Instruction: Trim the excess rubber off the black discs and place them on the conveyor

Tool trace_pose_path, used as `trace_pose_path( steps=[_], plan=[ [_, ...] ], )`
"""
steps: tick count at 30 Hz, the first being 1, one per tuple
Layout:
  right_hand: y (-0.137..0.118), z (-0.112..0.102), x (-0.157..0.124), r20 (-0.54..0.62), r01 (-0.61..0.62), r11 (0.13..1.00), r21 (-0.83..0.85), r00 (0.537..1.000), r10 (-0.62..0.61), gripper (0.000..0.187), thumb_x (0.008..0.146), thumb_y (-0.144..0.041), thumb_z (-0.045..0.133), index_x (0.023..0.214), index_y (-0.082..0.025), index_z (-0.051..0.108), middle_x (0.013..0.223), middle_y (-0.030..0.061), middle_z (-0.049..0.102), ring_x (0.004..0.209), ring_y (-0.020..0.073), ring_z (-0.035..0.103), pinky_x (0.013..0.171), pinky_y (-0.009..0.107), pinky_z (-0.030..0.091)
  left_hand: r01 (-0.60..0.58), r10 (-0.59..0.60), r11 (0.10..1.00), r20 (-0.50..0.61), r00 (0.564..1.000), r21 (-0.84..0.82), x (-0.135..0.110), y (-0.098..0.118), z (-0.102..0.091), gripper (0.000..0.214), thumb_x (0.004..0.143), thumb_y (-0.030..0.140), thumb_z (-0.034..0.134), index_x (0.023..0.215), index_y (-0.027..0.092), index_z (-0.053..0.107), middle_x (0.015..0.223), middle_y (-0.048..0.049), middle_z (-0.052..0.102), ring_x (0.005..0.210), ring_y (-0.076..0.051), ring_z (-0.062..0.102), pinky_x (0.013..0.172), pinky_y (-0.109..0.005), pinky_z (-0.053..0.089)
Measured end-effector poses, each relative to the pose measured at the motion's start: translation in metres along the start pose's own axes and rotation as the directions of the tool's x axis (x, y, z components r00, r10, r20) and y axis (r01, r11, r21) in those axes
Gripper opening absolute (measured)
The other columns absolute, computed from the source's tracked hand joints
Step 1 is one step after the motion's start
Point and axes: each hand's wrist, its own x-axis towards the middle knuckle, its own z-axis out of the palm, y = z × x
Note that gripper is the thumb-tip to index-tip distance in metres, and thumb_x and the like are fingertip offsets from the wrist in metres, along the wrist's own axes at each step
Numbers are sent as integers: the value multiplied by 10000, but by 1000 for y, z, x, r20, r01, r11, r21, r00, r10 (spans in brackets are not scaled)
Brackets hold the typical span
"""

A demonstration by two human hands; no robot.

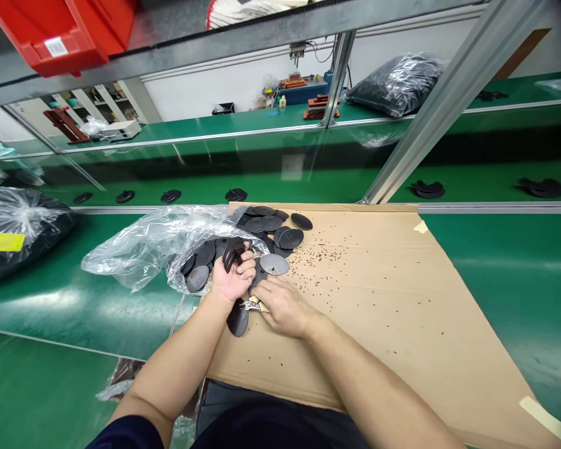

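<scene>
My left hand [234, 279] is turned palm up, its fingers curled round a black curved plastic part [233, 253]; whether this is one piece or a small stack, I cannot tell. Close to it on the right, my right hand [285, 305] is closed on a small pair of nippers [251, 305] with a metal head pointing left. Below the nippers lies a black oval plastic disc [237, 319]. More black discs [264, 224] lie heaped just beyond my hands, some inside a clear plastic bag [135, 246]. A greyish disc [274, 264] rests above my right hand.
Tiny black scraps [320, 255] are scattered over the cardboard sheet [378, 349] on the green bench. Behind it, black parts [171, 196] sit spaced along a green belt [290, 190]. A filled bag [19, 231] stands at left. A metal post [449, 100] and a red bin [70, 37] are overhead.
</scene>
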Motion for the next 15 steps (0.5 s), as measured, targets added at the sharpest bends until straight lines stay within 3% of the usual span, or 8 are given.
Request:
trace_pose_path(
  steps=[5,7,9,10,12,15],
  plan=[
    [1,4,2,9,27,999,41,1000,-27,107,802,-107,496,807,-193,559,776,40,570,729,177,475,730,298,413,14,-13,999,14,1000,-49,1,0,-1,210,873,190,426,954,113,604,719,-10,421,460,-42,314,399,-155,297],
    [2,2,0,-51,26,992,125,999,-20,131,792,-92,480,815,-196,556,765,33,567,717,170,485,737,299,426,-8,7,999,-10,1000,-31,3,0,1,152,877,198,479,936,128,600,724,-11,457,465,-36,338,401,-148,302],
    [4,-2,-1,-175,-24,963,267,982,73,123,811,-113,477,842,-201,557,772,26,574,714,162,503,725,297,439,-60,61,998,-77,995,7,4,-1,4,55,854,189,570,894,156,588,726,-5,502,481,-33,390,416,-138,323],
    [6,-4,-2,-243,-68,929,363,956,165,95,829,-143,487,855,-203,556,769,21,576,699,155,509,701,291,445,-91,94,995,-124,988,33,5,-2,5,58,829,171,615,874,167,580,728,0,528,501,-36,435,435,-136,354],
    [12,-7,-2,-324,-145,801,581,862,390,28,852,-228,528,855,-205,544,726,-1,557,632,136,498,622,269,445,-137,153,986,-210,966,91,7,-4,7,144,773,119,674,857,174,571,750,6,587,578,-59,541,510,-156,446],
    [22,-10,0,-307,-126,527,841,690,655,168,815,-345,611,844,-206,522,662,-39,493,547,106,446,528,238,413,-128,164,978,-230,959,164,7,-8,7,205,723,81,706,865,155,577,797,-8,648,693,-108,632,630,-224,534]
  ],
)
